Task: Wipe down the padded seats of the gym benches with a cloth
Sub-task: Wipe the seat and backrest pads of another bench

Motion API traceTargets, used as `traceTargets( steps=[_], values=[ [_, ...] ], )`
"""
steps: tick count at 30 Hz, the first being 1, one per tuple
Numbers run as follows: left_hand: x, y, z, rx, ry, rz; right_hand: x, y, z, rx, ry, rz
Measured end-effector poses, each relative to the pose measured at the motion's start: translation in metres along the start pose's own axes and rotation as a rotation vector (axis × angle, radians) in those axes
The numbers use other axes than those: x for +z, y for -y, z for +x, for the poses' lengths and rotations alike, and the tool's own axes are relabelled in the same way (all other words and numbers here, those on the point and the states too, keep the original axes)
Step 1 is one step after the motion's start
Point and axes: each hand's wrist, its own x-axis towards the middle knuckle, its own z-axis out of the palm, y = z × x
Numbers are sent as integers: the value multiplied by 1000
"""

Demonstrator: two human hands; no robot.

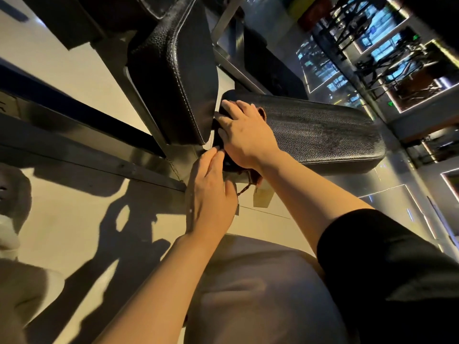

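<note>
- cloth [262,114], brownish, lies over the narrow end of the black padded seat [323,135]; we see one edge of it past the knuckles and another part hanging under the seat's near edge, with a frayed strand dangling.
- our right hand [244,135] lies on top of the cloth with fingers spread and fairly straight, pressing it flat onto the seat end; that grip is open, not curled round anything.
- our left hand [211,194] reaches up from below, its fingertips touching the seat's end edge just beside the right hand; whether this grip pinches the cloth or only touches the pad we cannot tell, since the fingertips are partly hidden.
- the seat stretches away to the right, its grained black cover catching the light.
- a second black pad, the backrest [173,68], stands tilted just beyond the seat end, close to the right hand's fingertips, with white stitching along its edge.
- a black sleeve [387,269] covers the right upper arm.
- the pale floor [82,219] below shows dark shadows of the frame.
- lit windows and other gym machines [387,53] sit far off at upper right.
</note>
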Motion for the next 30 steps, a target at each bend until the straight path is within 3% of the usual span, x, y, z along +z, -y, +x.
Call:
traceTargets(
  steps=[5, 11, 15, 19, 30],
  values=[
    [8, -12, 5, 119, -18, -27, -5, -24, -14, 87, 19, 25],
    [28, -29, -1, 262, -3, -55, -21, -105, -69, 309, -49, -34],
    [35, -33, -4, 275, -25, -76, -33, -156, -99, 483, -83, -71],
    [32, -24, -1, 248, -35, -118, -29, -144, -90, 533, -131, -132],
    [4, -5, 7, 65, -55, -52, -3, -23, -20, 197, 2, -34]
  ],
)
